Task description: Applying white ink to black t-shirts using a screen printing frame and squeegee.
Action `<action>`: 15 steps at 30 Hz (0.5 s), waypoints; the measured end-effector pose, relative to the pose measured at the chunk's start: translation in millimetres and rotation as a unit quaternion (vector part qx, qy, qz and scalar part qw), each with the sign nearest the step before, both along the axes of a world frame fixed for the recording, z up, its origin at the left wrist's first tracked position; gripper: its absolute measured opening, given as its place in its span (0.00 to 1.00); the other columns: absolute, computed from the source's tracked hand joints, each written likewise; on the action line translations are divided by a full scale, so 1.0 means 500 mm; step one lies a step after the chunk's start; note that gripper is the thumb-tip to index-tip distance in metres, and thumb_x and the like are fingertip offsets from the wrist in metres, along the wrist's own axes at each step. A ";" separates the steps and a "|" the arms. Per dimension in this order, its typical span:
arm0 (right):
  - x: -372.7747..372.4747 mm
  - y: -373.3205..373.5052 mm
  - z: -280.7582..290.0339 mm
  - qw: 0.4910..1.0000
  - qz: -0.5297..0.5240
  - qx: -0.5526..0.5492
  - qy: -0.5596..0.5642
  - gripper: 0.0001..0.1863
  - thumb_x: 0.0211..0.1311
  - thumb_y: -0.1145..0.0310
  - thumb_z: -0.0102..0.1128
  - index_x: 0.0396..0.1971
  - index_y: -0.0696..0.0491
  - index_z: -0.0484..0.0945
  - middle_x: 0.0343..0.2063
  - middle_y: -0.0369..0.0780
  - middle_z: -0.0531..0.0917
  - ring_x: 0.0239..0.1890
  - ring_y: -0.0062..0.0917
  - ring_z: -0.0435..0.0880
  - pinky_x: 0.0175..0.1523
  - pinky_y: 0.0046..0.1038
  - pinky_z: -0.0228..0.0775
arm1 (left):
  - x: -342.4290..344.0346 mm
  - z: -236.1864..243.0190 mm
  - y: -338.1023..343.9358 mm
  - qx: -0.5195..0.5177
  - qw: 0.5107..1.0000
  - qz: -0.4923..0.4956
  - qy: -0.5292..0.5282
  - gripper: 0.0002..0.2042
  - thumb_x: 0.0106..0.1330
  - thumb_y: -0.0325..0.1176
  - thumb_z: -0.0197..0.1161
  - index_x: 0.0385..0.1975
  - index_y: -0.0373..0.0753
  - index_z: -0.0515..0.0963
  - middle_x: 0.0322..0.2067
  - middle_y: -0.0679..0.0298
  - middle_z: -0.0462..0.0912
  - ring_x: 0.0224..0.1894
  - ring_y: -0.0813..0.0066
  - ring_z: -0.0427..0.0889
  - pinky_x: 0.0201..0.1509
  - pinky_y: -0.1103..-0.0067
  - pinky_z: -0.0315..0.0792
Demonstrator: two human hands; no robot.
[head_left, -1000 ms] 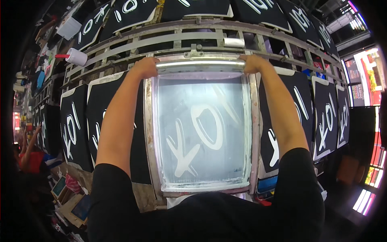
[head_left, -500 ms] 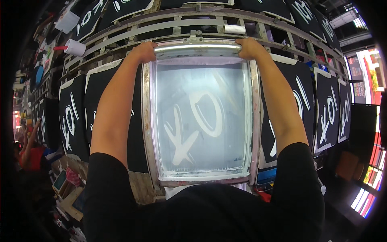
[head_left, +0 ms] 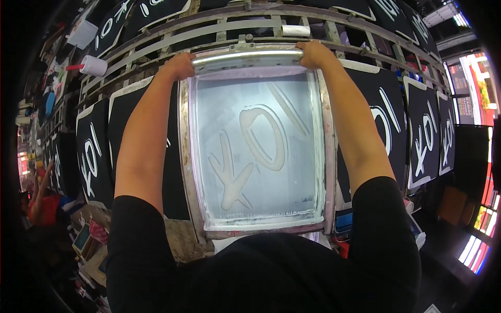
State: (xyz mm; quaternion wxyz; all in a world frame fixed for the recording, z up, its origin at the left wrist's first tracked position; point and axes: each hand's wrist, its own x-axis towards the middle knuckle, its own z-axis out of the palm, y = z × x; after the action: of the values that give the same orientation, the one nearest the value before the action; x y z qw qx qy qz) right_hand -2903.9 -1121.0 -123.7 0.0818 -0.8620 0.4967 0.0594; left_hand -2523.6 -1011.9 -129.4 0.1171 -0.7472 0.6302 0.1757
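A silvery metal-handled squeegee (head_left: 248, 58) spans the far end of a printing screen in front of me. My left hand (head_left: 180, 66) is closed round its left end, and my right hand (head_left: 315, 54) grips the right end. The screen's pale blue-grey mesh (head_left: 292, 182) carries large brush-like character shapes, with whitish ink smeared along its edges. Around the mesh runs a worn frame (head_left: 330, 156). Most of my fingers are hidden beyond the squeegee's ends.
Black printed panels with white lettering stand in rows, such as one at the left (head_left: 91, 156) and one at the right (head_left: 421, 130). Metal rails (head_left: 209, 34) cross behind the screen, bearing a white roll (head_left: 295, 31) and a white cup (head_left: 94, 65). Another person's arm (head_left: 39, 195) shows far left.
The shapes on the mesh have gone from bright white to duller grey, and the slanted upper-right stroke shows more plainly. Both hands still hold the squeegee at the far end; the view has shifted slightly.
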 end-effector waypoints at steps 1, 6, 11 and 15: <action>-0.004 0.002 -0.005 1.000 -0.007 0.007 -0.005 0.29 0.44 0.69 0.59 0.54 0.46 0.78 0.43 0.50 0.84 0.46 0.45 0.83 0.54 0.39 0.75 | -0.002 -0.003 0.004 -0.008 1.000 0.004 0.001 0.25 0.50 0.31 0.63 0.53 0.50 0.78 0.50 0.55 0.82 0.54 0.56 0.80 0.61 0.60 0.69; -0.023 0.035 -0.021 1.000 -0.005 0.021 0.015 0.28 0.49 0.71 0.56 0.55 0.42 0.77 0.48 0.46 0.83 0.51 0.42 0.82 0.57 0.40 0.73 | -0.022 -0.010 0.052 -0.021 1.000 0.017 0.016 0.24 0.49 0.32 0.63 0.51 0.52 0.79 0.47 0.55 0.83 0.51 0.55 0.81 0.58 0.62 0.72; -0.056 0.156 -0.021 1.000 -0.014 0.013 -0.005 0.25 0.48 0.71 0.58 0.51 0.44 0.79 0.46 0.45 0.84 0.48 0.41 0.83 0.55 0.40 0.74 | -0.070 -0.003 0.171 -0.069 0.997 0.008 0.017 0.22 0.49 0.30 0.61 0.48 0.50 0.80 0.44 0.56 0.84 0.48 0.55 0.82 0.53 0.62 0.74; -0.102 0.346 0.007 0.998 0.010 -0.020 -0.063 0.22 0.43 0.73 0.61 0.44 0.49 0.80 0.39 0.43 0.85 0.44 0.38 0.83 0.52 0.42 0.72 | -0.109 -0.024 0.354 -0.096 0.995 -0.003 0.005 0.21 0.52 0.29 0.60 0.49 0.51 0.80 0.44 0.61 0.84 0.49 0.59 0.82 0.53 0.57 0.69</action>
State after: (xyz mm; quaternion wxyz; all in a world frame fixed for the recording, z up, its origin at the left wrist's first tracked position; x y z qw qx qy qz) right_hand -2955.1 -948.0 -120.3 0.0949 -0.8704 0.4830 -0.0041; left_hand -2578.0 -835.1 -141.6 0.0424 -0.7520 0.6471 0.1181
